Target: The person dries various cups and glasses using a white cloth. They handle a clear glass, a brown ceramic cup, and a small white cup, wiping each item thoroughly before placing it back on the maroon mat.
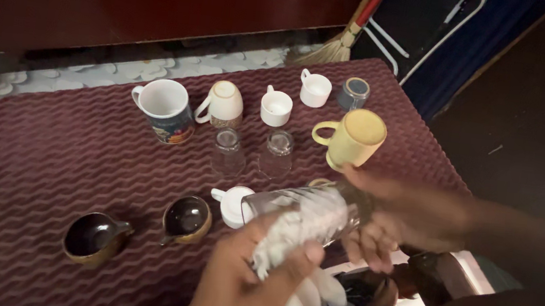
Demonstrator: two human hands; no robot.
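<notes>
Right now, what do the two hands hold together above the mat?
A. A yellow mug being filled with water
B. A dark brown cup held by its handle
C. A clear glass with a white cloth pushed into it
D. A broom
C: the right hand holds the clear glass on its side, while the left hand presses the white cloth into its open end; the yellow mug stands apart on the mat.
</notes>
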